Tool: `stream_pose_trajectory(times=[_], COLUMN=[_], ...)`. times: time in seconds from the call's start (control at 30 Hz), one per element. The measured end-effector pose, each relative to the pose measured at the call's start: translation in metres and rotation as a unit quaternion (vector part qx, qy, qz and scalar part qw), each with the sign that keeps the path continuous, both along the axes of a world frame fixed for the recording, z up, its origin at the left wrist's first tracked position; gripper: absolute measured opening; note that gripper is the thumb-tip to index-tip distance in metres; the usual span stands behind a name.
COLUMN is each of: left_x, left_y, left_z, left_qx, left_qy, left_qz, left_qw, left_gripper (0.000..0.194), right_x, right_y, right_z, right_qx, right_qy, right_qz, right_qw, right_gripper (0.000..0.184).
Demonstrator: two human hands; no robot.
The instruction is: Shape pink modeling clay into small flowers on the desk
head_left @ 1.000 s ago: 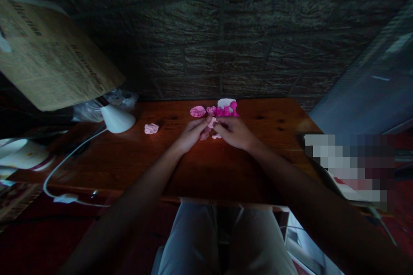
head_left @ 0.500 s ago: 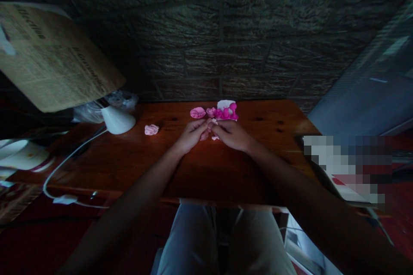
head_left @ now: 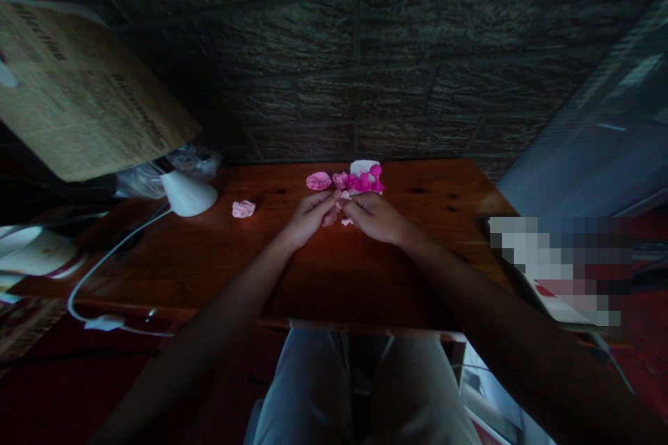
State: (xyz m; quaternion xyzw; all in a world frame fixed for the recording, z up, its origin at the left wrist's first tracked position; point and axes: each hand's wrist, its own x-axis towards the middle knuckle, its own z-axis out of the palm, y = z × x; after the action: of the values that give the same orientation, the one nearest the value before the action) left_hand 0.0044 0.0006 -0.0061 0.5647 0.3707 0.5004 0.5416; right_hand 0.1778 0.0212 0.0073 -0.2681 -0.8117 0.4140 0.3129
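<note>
My left hand (head_left: 309,218) and my right hand (head_left: 378,218) meet over the middle of the table, fingers closed and thumbs close together. Between the fingertips they pinch pale pink modelling clay (head_left: 344,199), mostly covered by the fingers. Just beyond the hands lies a pink oval clay piece (head_left: 318,181) with a lumpy surface. To its right a small ruffled pink clay piece (head_left: 340,181) sits beside several bright magenta clay lumps (head_left: 366,183), which rest on a white piece (head_left: 359,167). Off to the left is a crumpled pale pink clay lump (head_left: 243,208).
The wooden table (head_left: 219,271) backs onto a dark stone-patterned wall. At left stand a lamp with a white base (head_left: 188,195) and newsprint shade (head_left: 99,90), its white cable (head_left: 86,278), and a white cup-like container (head_left: 36,250). A partly blurred-out flat object (head_left: 553,292) lies at right.
The whole view has shifted very slightly. Both hands stay together around the pale pink clay, with only tiny finger movement.
</note>
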Motion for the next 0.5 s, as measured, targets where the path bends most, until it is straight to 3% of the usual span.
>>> stream_pose_trajectory(times=[0.23,0.5], left_x=[-0.0015,-0.0038], left_y=[0.0007,0.0026], left_z=[-0.0015,-0.0008], left_qx=[-0.005,0.001], left_qy=[-0.005,-0.003], left_qz=[-0.008,0.013], left_qw=[1.000,1.000], left_gripper=[0.050,0.051], right_x=[0.0010,-0.0005], right_y=[-0.0032,-0.0021], right_z=[0.0029,-0.0015], right_qx=[0.037,0.002], right_qy=[0.005,0.021], right_qz=[0.005,-0.046], right_qw=[0.999,0.999], right_gripper=[0.039,0.038])
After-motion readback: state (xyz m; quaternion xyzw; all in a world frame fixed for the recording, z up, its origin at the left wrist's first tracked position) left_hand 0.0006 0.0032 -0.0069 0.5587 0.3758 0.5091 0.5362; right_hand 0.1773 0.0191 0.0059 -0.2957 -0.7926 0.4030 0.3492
